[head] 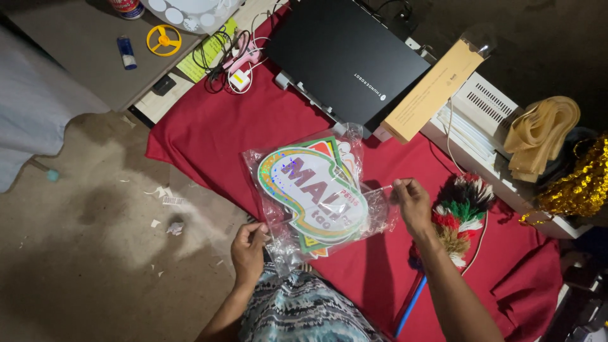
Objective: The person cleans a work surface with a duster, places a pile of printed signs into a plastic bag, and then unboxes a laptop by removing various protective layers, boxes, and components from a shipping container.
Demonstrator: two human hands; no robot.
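Patterned clothing (310,313), cut off at the frame's bottom edge, lies between the forearms. A clear plastic bag (313,196) of colourful cut-out signs is pinched at its lower corner by the left hand (248,250); its right edge is gripped by the closed right hand (411,201). Beyond that hand, a feathered item (459,215) is partly hidden.

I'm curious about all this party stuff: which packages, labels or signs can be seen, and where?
Clear plastic packet of cut-out signs: held over the red cloth by left hand and right hand; curvy, white, green-and-yellow edged.
Long cardboard box: right of the black laptop, tan.
Yellow-green paper label: upper left, under cables.
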